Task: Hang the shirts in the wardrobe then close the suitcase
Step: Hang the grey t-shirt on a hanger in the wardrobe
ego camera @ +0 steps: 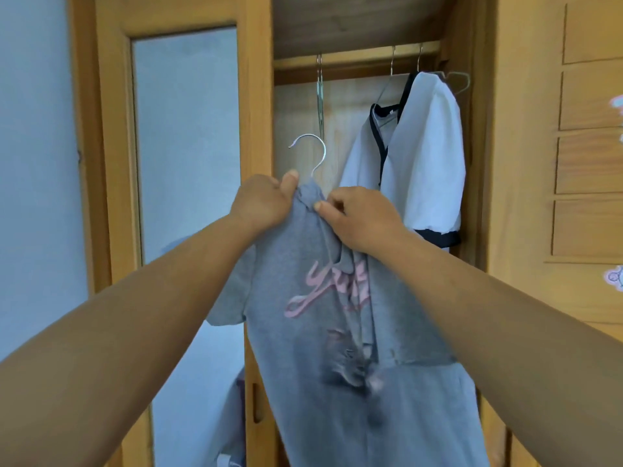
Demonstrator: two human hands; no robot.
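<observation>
At centre frame, your grey shirt hangs on a metal hanger. Both forearms reach up from the lower corners. Behind, the open wooden wardrobe holds a white shirt on its rail. Your left hand and right hand pinch the grey collar.

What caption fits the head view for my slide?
Both hands, left and right, hold a grey shirt on a hanger before the wardrobe rail.

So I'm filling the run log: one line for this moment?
step: fitting grey shirt on hanger | left hand, right hand: gripping collar | white shirt: on rail
</observation>
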